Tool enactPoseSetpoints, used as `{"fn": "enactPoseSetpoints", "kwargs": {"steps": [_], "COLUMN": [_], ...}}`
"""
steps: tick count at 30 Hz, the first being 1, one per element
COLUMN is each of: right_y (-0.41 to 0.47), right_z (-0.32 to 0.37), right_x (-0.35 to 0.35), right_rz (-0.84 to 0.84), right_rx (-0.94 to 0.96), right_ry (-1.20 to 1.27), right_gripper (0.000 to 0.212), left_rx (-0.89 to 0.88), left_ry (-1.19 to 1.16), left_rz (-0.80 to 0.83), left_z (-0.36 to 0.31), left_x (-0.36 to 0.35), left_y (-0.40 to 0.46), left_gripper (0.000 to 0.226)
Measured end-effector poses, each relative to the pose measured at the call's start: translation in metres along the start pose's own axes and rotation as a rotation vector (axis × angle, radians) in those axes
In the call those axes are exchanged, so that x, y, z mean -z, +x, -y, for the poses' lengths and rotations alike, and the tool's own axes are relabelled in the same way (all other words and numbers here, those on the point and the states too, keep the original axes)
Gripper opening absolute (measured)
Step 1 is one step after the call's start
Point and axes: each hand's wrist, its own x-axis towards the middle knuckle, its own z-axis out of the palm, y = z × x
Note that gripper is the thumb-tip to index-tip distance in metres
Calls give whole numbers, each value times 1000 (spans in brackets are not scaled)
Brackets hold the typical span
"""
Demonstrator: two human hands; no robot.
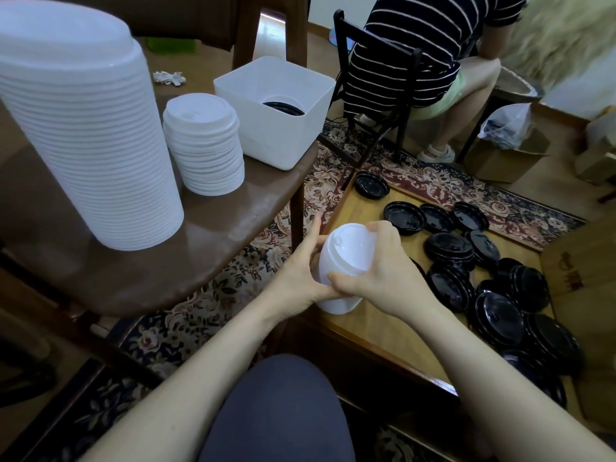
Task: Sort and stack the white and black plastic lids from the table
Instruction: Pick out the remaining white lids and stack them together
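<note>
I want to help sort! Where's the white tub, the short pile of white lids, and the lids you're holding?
white tub (266, 141): head view, on its front wall.
short white lid stack (210, 161): head view, on its ribbed side.
held white lids (346, 251): head view, on the top lid's face.

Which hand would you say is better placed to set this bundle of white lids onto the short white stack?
Probably the left hand: it grips the held white lids on the side nearer the short white stack, while the right hand sits toward the scattered black lids.

Glossy black plastic lids, matt white stack
</note>
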Motion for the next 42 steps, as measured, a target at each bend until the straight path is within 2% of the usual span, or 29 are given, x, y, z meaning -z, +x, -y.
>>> {"fn": "enactPoseSetpoints", "kwargs": {"steps": [2, 6, 8, 10, 12, 14, 16, 17, 19, 20, 23, 26, 29, 33, 35, 37, 38, 42], "right_y": [-2, -12, -11, -10, -15, -24, -29, -31, -34, -35, -36, -33, -30, -31, -35, -40, -44, -65], "right_z": [0, 4, 1, -8, -18, -22, -26, -26, -25, -23, -18, -17, -13, -18, -27, -36, -42, -66], "right_x": [-1, -13, -12, -5, 2, 5, 4, 2, -2, -5, -9, -9, -5, 2, 9, 19, 25, 53], "right_rz": [-3, -117, -92, 16, 60, -9, -29, 16, 152, 204, 223, 216, 231, 228, 203, 185, 172, 109], "right_rx": [-27, -32, -27, -48, -116, -255, -451, -556, -701, -724, -699, -690, -695, -681, -646, -581, -541, -401], "right_ry": [-4, 11, 59, 209, 454, 659, 807, 872, 1029, 1103, 1199, 1208, 1213, 1176, 1105, 975, 906, 719], "right_gripper": [80, 77, 80, 95, 107, 96, 71, 62, 58, 56, 42, 31, 20, 28, 39, 53, 53, 37], "left_rx": [10, -11, -24, -8, 4, 42, 120, 172, 143, 134, 236, 230, 259, 214, 195, 131, 85, -119], "left_ry": [5, 40, 53, 64, 51, -13, -60, -109, -200, -190, -143, -199, -155, -122, -90, 32, 115, 569], "left_rz": [-2, -9, -11, 10, 65, 121, 40, 31, 11, 3, -47, -101, -125, -147, -171, -188, -179, -79], "left_z": [0, 0, -3, -6, -11, -18, -25, -27, -18, -21, -50, -50, -55, -65, -71, -79, -84, -119], "left_x": [0, -2, -1, 1, 4, 10, 12, 16, 22, 18, -5, -5, -5, -6, -3, 0, 0, -11], "left_y": [1, -3, -3, -3, -8, -9, 5, 10, 13, 9, 7, 10, 18, 16, 14, 11, 10, 6], "left_gripper": [128, 123, 110, 107, 115, 114, 98, 88, 60, 48, 47, 45, 46, 45, 46, 49, 51, 58]}}
